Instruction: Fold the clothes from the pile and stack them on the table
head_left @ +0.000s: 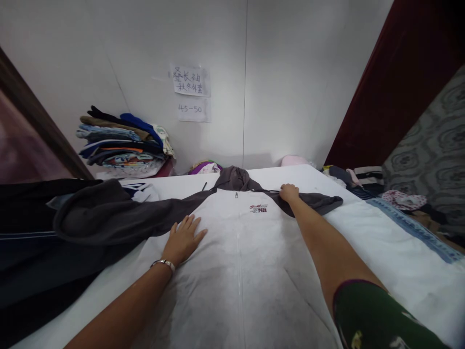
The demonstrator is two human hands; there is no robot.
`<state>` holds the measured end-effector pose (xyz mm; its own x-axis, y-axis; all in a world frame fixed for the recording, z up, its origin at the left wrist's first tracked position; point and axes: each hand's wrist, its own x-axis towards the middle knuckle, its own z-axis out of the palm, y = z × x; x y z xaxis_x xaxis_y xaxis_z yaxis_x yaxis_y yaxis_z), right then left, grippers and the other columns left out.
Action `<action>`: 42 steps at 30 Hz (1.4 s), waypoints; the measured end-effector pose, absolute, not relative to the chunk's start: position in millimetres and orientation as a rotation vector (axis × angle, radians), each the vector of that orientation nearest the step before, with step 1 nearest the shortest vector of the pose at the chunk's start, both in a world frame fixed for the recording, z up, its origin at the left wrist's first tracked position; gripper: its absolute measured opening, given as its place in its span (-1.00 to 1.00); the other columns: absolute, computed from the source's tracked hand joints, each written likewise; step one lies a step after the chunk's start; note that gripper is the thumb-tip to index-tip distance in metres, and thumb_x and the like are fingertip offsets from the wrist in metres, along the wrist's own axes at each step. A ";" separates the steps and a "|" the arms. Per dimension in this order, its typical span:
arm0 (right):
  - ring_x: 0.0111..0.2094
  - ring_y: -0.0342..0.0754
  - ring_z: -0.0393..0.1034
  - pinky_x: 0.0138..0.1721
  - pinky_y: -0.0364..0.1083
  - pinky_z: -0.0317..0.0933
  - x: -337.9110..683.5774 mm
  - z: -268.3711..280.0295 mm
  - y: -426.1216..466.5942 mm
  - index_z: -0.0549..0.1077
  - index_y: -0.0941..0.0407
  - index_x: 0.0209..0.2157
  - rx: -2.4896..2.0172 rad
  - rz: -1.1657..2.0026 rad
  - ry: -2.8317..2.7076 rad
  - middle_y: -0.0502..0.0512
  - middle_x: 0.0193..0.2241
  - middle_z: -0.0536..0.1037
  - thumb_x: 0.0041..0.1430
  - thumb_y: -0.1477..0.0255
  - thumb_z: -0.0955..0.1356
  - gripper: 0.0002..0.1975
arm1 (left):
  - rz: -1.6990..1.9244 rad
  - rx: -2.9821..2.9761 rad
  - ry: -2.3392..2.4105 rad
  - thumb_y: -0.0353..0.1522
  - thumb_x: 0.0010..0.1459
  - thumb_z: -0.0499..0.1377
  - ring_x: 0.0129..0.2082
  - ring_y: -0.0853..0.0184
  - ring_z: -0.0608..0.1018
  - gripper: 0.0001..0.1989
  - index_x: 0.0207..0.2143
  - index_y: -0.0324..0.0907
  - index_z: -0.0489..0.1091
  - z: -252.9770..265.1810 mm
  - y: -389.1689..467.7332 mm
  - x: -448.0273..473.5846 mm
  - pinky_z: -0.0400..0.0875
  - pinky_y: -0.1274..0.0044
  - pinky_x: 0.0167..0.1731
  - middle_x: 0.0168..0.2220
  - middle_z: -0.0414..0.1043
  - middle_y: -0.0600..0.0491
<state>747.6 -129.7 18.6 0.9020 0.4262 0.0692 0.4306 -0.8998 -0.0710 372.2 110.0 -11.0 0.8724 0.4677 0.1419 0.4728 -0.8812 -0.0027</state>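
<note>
Jacket (225, 271), white body w/ dk grey hood (232, 179) & sleeves (145, 215), lies front-up on white worktop (308, 177), hood at far end. L hand (182, 238) rests palm-down on L side of chest; L grip loose, fingers spread apart. R hand (289, 192) at R shoulder nr sleeve; fingers curled, can't tell if R grip is pinching cloth. Stack of folded clothes (123, 140) far L, nr wall (290, 97).
</note>
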 end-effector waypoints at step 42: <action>0.37 0.12 -0.23 0.29 0.22 -0.27 590.4 12.6 -158.9 0.23 0.03 0.23 -2.593 -0.016 -1.521 0.16 0.34 0.04 0.35 0.15 0.13 -0.50 | -0.236 -3.112 -0.799 -0.05 0.27 -0.11 0.33 0.10 0.07 -0.41 0.24 -0.14 0.16 -5.7 101.4 373.9 -0.06 0.11 0.23 0.33 0.07 -0.13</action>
